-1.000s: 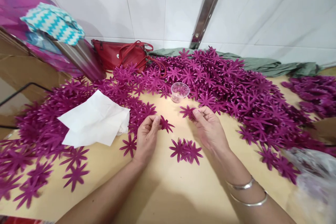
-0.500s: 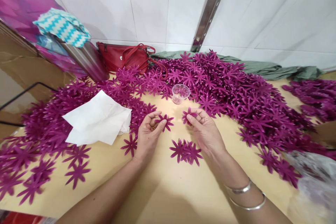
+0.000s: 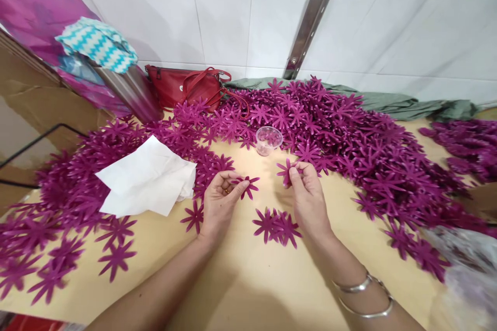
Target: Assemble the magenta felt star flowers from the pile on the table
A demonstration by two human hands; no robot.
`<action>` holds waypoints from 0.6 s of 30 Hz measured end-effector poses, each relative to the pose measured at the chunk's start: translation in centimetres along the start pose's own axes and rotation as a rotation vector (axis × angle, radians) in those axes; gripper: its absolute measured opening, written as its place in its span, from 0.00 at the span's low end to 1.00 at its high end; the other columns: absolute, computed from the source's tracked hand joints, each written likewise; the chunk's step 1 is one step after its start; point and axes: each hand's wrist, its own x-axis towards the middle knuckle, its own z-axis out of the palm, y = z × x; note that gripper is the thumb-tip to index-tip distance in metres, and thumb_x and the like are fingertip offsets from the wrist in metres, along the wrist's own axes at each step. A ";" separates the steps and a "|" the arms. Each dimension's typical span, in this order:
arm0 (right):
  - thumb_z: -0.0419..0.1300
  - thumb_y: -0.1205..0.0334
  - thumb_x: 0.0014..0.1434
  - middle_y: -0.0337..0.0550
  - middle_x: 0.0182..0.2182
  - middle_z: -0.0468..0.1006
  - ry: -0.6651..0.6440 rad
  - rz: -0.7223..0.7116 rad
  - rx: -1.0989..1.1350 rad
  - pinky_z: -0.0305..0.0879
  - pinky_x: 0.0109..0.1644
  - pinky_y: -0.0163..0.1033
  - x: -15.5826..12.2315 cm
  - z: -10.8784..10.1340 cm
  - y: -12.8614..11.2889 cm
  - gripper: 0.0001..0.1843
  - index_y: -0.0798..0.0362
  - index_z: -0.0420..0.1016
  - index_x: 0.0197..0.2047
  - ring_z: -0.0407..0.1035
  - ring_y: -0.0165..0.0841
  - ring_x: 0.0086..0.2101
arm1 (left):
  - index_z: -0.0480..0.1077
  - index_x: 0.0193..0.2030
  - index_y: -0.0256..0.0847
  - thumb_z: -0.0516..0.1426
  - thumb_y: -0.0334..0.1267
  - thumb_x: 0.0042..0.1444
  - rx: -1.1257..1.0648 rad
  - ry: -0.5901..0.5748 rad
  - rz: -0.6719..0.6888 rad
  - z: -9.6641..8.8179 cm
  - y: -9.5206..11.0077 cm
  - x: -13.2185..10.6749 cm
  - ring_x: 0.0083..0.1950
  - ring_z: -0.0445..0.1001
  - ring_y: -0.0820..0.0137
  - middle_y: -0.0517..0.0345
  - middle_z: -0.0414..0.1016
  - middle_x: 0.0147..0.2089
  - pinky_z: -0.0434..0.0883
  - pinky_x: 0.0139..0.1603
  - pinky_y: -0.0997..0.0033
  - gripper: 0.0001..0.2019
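Note:
Between the thumb and fingers of my left hand (image 3: 219, 201) is a purple star-shaped petal piece (image 3: 248, 186), its thin arms spread outward. My right hand (image 3: 311, 199) pinches a second purple petal piece (image 3: 286, 172), which is turned partly on edge. The two pieces are apart, with bare tabletop between them. Just beyond my hands stands a small clear plastic cup (image 3: 268, 141); its contents are hard to make out. A few overlapping petal pieces (image 3: 276, 227) lie flat on the table between my wrists. One more petal piece (image 3: 193, 216) lies beside my left wrist.
A large heap of purple petal pieces (image 3: 349, 134) curves around the back and right. White paper sheets (image 3: 149, 181) cover part of the left heap. Behind are a red bag (image 3: 169, 87) and a metal cylinder (image 3: 126, 88) topped with cloth. A clear plastic bag (image 3: 466, 269) lies at right.
My right hand has moved slightly right, away from my left, and its petal piece has turned. My left hand keeps its piece in nearly the same place.

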 end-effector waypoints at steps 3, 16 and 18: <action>0.59 0.53 0.72 0.43 0.52 0.80 -0.262 0.004 -0.019 0.68 0.62 0.45 -0.9 0.9 -0.2 0.13 0.43 0.74 0.57 0.74 0.36 0.53 | 0.72 0.37 0.40 0.73 0.33 0.52 -0.039 0.002 0.087 0.1 0.9 -0.5 0.36 0.79 0.78 0.63 0.81 0.36 0.76 0.38 0.83 0.13; 0.60 0.44 0.70 0.43 0.43 0.82 -0.397 0.004 0.072 0.71 0.55 0.44 -0.9 0.5 -0.7 0.16 0.45 0.81 0.50 0.75 0.38 0.46 | 0.72 0.40 0.41 0.71 0.34 0.57 0.115 -0.071 0.194 0.9 0.6 -3.1 0.33 0.76 0.79 0.64 0.76 0.35 0.75 0.35 0.84 0.12; 0.68 0.46 0.64 0.41 0.38 0.80 -0.457 0.057 0.054 0.72 0.46 0.40 -1.2 0.9 -0.8 0.15 0.47 0.80 0.46 0.74 0.35 0.40 | 0.70 0.40 0.41 0.70 0.36 0.58 0.094 -0.057 0.157 0.9 0.6 -2.6 0.32 0.74 0.79 0.64 0.74 0.34 0.74 0.33 0.83 0.12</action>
